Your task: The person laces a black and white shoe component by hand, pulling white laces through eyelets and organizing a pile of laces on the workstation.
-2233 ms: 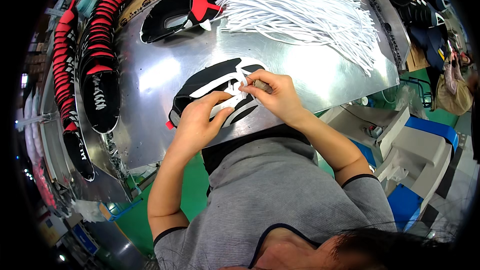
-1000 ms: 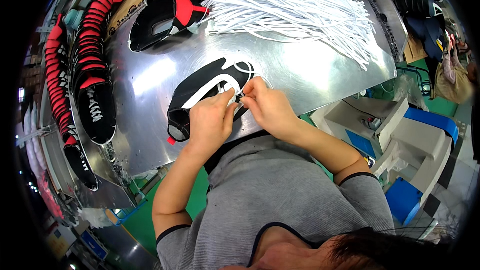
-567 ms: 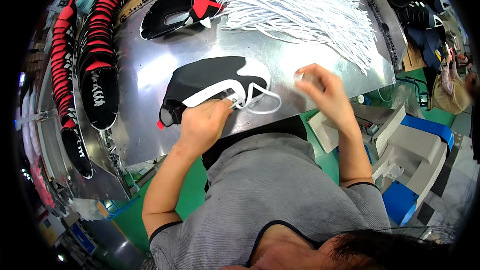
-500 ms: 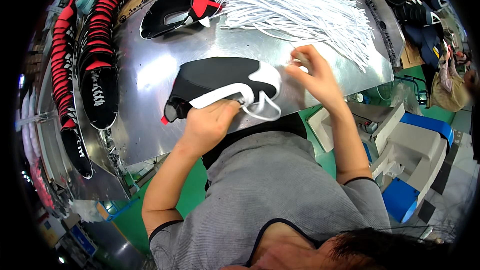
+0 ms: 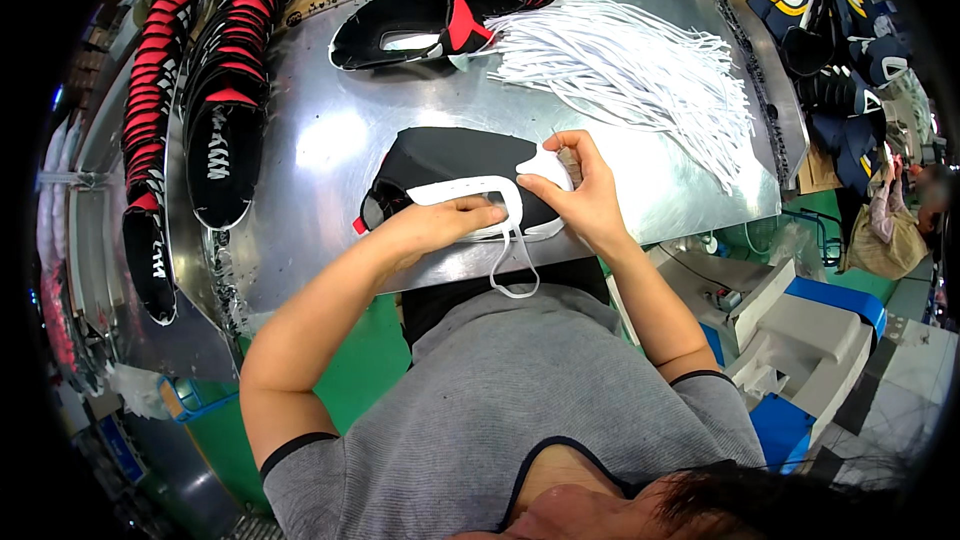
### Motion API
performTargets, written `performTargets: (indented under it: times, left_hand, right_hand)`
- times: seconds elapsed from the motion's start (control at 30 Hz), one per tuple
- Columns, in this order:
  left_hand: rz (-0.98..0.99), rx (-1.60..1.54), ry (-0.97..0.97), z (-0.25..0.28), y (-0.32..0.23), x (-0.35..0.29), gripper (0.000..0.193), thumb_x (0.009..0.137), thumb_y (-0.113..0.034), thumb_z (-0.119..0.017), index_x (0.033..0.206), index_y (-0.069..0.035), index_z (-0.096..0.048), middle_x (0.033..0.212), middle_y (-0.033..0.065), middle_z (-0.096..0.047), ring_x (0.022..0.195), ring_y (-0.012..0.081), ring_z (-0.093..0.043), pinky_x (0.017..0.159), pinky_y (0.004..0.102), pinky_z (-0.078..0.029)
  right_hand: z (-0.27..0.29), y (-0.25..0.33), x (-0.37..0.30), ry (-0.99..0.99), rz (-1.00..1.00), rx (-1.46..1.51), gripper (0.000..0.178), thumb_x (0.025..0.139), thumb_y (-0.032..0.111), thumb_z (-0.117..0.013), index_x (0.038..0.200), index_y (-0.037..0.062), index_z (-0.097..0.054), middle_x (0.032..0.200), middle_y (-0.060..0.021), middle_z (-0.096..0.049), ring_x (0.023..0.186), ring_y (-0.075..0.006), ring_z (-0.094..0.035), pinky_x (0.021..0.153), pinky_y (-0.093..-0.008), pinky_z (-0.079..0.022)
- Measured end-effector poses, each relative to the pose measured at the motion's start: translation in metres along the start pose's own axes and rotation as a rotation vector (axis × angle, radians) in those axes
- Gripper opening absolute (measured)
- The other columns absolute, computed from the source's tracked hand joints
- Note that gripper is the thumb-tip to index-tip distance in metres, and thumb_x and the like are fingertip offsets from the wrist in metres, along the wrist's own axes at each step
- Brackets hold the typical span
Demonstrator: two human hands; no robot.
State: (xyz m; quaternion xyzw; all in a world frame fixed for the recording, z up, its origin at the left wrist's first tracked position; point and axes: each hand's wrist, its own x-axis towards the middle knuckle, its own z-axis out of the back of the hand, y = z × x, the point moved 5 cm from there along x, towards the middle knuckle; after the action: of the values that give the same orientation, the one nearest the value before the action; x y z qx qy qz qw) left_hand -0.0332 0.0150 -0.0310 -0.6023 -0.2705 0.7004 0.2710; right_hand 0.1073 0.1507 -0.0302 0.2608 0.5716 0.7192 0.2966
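A black shoe upper (image 5: 455, 155) with white trim lies on its side on the metal table in front of me. My left hand (image 5: 432, 226) presses along its white eyelet strip, the fingertips at the opening edge. Around the white toe, my right hand (image 5: 583, 197) grips the upper between thumb and fingers. From the eyelet strip a white shoelace (image 5: 518, 292) hangs in a loop over the table's near edge. My left fingers cover part of the strip.
White laces (image 5: 625, 65) lie in a big pile at the far right. Beyond the upper are more black and red uppers (image 5: 395, 20); nested rows of uppers (image 5: 225, 120) stand at the left. A grey and blue plastic bin (image 5: 800, 340) sits below right.
My right hand has come down from beside the toe and taken hold of it. My left hand has flattened along the eyelet strip. The lace loop now hangs lower, toward me.
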Motion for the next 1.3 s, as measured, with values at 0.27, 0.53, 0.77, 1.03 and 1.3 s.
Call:
performTargets:
  times: [0.27, 0.53, 0.77, 1.03, 1.3]
  left_hand:
    - [-0.344, -0.388, -0.240, 0.009, -0.002, 0.014, 0.016, 0.089, -0.005, -0.069, 0.104, 0.000, -0.069, 0.097, 0.0043, -0.070, 0.087, 0.0124, -0.062, 0.078, 0.0288, -0.050]
    - [-0.341, -0.317, -0.250, 0.003, -0.007, 0.012, 0.014, 0.088, -0.008, -0.070, 0.100, 0.000, -0.070, 0.094, 0.0060, -0.071, 0.085, 0.0126, -0.064, 0.076, 0.0282, -0.049]
    - [-0.837, 0.670, -0.794, 0.033, -0.034, -0.036, 0.005, 0.086, -0.004, -0.065, 0.091, -0.001, -0.065, 0.090, 0.0136, -0.064, 0.084, 0.0299, -0.058, 0.075, 0.0381, -0.047]
    - [-0.238, 0.809, -1.487, 0.233, 0.101, -0.132, 0.015, 0.093, -0.015, -0.064, 0.093, 0.000, -0.066, 0.091, 0.0133, -0.065, 0.083, 0.0289, -0.059, 0.075, 0.0389, -0.048]
    - [-1.008, 0.446, -0.298, 0.019, -0.098, -0.063, 0.005, 0.084, 0.001, -0.067, 0.089, -0.002, -0.066, 0.110, 0.0125, -0.068, 0.098, 0.0264, -0.061, 0.089, 0.0365, -0.047]
  right_hand:
    - [0.010, -0.024, 0.005, -0.081, -0.119, 0.153, 0.041, 0.076, 0.019, -0.084, 0.103, 0.0059, -0.056, 0.086, 0.0000, -0.059, 0.078, -0.0071, -0.052, 0.069, -0.0232, -0.043]
    - [0.006, -0.029, 0.007, 0.048, -0.335, 0.226, 0.031, 0.083, 0.010, -0.078, 0.104, 0.0052, -0.055, 0.085, 0.0010, -0.058, 0.076, -0.0044, -0.052, 0.066, -0.0191, -0.041]
    - [0.020, -0.027, 0.005, -0.015, -0.262, 0.225, 0.036, 0.080, 0.023, -0.083, 0.101, 0.0069, -0.059, 0.077, 0.0033, -0.055, 0.068, -0.0051, -0.046, 0.060, -0.0213, -0.037]
    - [0.062, -0.043, 0.002, -0.026, -0.239, 0.278, 0.033, 0.082, 0.024, -0.080, 0.102, 0.0077, -0.061, 0.088, -0.0010, -0.060, 0.079, -0.0086, -0.053, 0.069, -0.0235, -0.043]
    - [0.067, -0.002, 0.020, -0.104, 0.201, -0.696, 0.043, 0.085, 0.038, -0.074, 0.113, 0.0073, -0.062, 0.086, -0.0077, -0.068, 0.076, -0.0213, -0.068, 0.067, -0.0326, -0.051]
